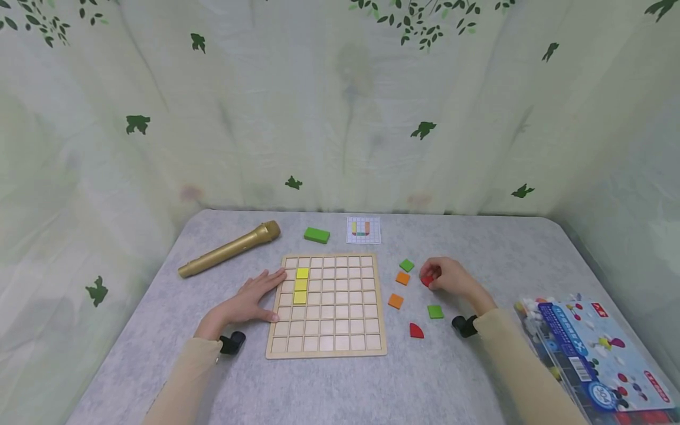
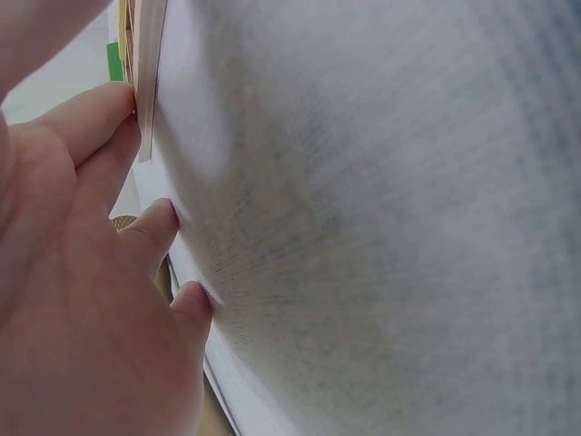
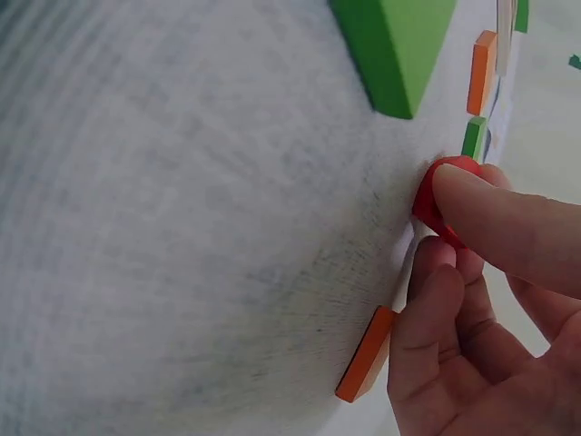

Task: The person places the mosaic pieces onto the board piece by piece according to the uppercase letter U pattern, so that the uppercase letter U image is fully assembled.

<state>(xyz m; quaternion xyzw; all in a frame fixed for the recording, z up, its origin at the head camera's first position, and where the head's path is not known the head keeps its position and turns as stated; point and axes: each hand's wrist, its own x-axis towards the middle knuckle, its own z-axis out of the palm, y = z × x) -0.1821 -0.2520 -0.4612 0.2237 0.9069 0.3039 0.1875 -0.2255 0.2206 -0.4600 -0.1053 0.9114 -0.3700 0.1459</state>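
Note:
My right hand (image 1: 450, 276) pinches a red tile (image 3: 436, 195) between thumb and fingers, low over the table right of the board; the fingers partly cover it. With straight, spread fingers, my left hand (image 1: 249, 301) lies at the left edge of a wooden grid board (image 1: 326, 356), fingertips and thumb against its frame. Three yellow square tiles (image 1: 300, 284) form a column in the board's upper left. Between board and right hand lie orange tiles (image 1: 395, 301), a green tile (image 1: 406, 265), a green square tile (image 1: 435, 311) and a red quarter-circle tile (image 1: 417, 330).
Behind the board are a pattern card (image 1: 363, 230) with a coloured U shape and a green block (image 1: 317, 235). A gold microphone (image 1: 229, 249) lies at the back left. At the right edge, a boxed set (image 1: 611, 354) stands beside my right forearm.

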